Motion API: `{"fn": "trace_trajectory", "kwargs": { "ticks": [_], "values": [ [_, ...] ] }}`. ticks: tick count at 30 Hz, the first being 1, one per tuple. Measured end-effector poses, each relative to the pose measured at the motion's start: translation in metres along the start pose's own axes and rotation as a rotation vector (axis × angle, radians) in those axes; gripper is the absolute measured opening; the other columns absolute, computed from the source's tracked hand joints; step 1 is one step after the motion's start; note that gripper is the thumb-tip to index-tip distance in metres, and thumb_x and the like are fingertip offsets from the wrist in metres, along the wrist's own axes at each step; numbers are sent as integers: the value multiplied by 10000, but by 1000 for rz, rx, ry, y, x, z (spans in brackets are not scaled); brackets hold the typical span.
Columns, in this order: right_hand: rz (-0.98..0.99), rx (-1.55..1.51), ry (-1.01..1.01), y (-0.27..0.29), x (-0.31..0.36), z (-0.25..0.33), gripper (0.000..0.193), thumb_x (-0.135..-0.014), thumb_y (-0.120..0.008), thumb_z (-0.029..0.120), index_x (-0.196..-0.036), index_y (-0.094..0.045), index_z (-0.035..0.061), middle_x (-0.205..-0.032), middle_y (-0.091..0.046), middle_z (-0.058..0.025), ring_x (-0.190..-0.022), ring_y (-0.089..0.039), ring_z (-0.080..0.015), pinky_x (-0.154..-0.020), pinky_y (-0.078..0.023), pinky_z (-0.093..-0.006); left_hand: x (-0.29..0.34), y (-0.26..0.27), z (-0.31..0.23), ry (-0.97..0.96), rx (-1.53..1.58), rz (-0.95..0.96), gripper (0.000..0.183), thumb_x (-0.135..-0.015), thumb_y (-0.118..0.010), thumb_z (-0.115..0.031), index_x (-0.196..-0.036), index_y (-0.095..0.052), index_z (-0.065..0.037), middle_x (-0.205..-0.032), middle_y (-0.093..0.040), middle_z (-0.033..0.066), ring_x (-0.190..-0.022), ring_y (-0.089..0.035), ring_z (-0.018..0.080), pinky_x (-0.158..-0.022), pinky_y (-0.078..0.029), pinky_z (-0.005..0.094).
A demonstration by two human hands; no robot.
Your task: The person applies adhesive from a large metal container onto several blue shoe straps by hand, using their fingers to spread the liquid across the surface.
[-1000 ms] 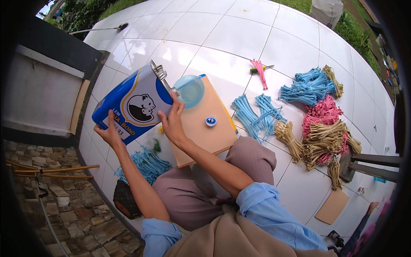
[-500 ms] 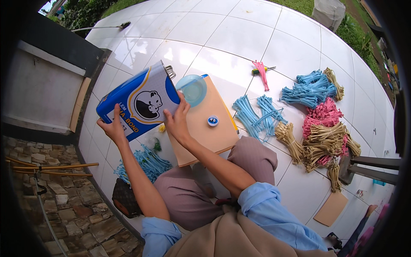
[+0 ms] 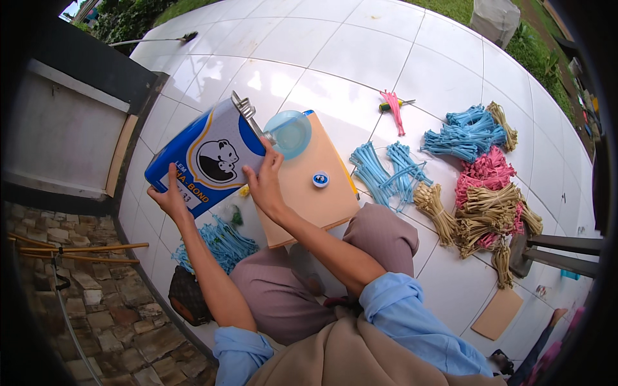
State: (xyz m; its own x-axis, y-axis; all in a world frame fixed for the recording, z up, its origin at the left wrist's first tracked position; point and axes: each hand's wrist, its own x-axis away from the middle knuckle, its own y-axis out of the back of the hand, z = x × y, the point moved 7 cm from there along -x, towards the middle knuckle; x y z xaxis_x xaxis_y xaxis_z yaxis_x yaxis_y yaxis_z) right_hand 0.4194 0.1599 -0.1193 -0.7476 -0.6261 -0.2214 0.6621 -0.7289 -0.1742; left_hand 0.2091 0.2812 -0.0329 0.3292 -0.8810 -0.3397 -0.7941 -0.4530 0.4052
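Note:
I hold up a large blue, white and yellow rectangular glue can (image 3: 212, 154), tilted with its metal top toward the bowl. My left hand (image 3: 170, 196) grips the bottom end, thumb on the front face. My right hand (image 3: 265, 183) clasps the side near the top, its thumb also on the front. Just past the can's top corner stands a light-blue translucent bowl (image 3: 293, 138), partly on a tan board (image 3: 309, 212). Whether glue is flowing cannot be made out. A small round blue-and-white cap (image 3: 320, 180) lies on the board.
Blue bundles (image 3: 380, 174), pink bundles (image 3: 483, 174) and beige bundles (image 3: 486, 212) of cord-like strips lie to the right. More blue strips (image 3: 219, 244) lie by my left knee. A screwdriver (image 3: 389, 105) sits under pink strips; a brown bag (image 3: 190, 296) is at lower left.
The can has tipped further, its top turning toward me and the bowl, so more of the metal top and handle shows. Both hands keep their hold; the bowl and cap stay put.

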Motion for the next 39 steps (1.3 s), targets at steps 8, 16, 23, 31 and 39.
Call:
{"fn": "trace_trajectory", "kwargs": {
  "ticks": [8, 16, 23, 31, 39],
  "values": [
    [-17, -28, 11, 5, -8, 0, 676, -821, -592, 34, -1370, -198, 33, -1199, -272, -239, -1141, -348, -394, -1007, -310, -425, 1, -8, -9, -22, 15, 27, 655, -666, -766, -486, -1034, -423, -67, -954, -590, 123, -844, -622, 202, -782, -511, 295],
    [8, -30, -29, 0, -5, -4, 668, -834, -581, 43, -1372, -184, 31, -1180, -276, -230, -1126, -358, -386, -996, -326, -421, -1, 1, -9, -31, -44, 32, 649, -665, -769, -483, -1028, -425, -69, -961, -592, 121, -853, -622, 210, -788, -508, 294],
    [51, -52, -87, -1, 3, 0, 669, -832, -580, 39, -1374, -188, 38, -1179, -277, -232, -1107, -374, -388, -973, -357, -415, 0, 9, 1, -1, -22, 29, 652, -665, -773, -474, -1039, -425, -69, -963, -588, 115, -810, -623, 200, -756, -520, 291],
    [33, 8, -39, 4, -2, 12, 669, -824, -586, 24, -1374, -209, 64, -1193, -278, -235, -1095, -418, -408, -941, -394, -424, 5, -3, 12, 80, 175, 96, 590, -716, -741, -451, -1004, -396, -69, -916, -575, 117, -837, -619, 186, -735, -537, 295],
    [153, 306, 98, -10, -4, 58, 613, -814, -591, 4, -1344, -329, 164, -1328, -262, -245, -1089, -484, -431, -829, -488, -442, 22, -21, 64, 358, 657, 267, 741, -838, -431, -643, -1264, -430, -37, -1281, -455, 126, -1162, -480, 265, -932, -446, 414]
  ]
}}
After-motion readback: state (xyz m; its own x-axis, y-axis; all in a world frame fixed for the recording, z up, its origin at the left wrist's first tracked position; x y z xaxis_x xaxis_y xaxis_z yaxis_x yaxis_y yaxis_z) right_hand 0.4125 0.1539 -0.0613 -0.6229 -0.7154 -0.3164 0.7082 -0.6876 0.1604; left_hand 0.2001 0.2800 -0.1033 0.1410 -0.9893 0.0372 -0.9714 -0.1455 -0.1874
